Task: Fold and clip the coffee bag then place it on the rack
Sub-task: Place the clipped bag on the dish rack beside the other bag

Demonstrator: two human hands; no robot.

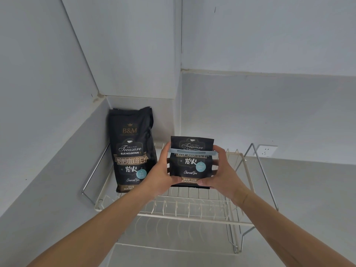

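Note:
A black coffee bag (189, 164) with its top folded down stands upright over the wire rack (192, 218). A pale blue clip (191, 151) runs across its folded top. My left hand (160, 174) grips the bag's left side and my right hand (223, 174) grips its right side, thumbs on the front near the bottom. The bag's lower edge is at the rack's top shelf; I cannot tell if it rests on the wires.
A taller, unfolded black coffee bag (132, 149) stands on the rack's left end, leaning into the wall corner. The rack has raised metal side loops (264, 170) and a lower tier. A white wall socket (266, 150) sits behind at right.

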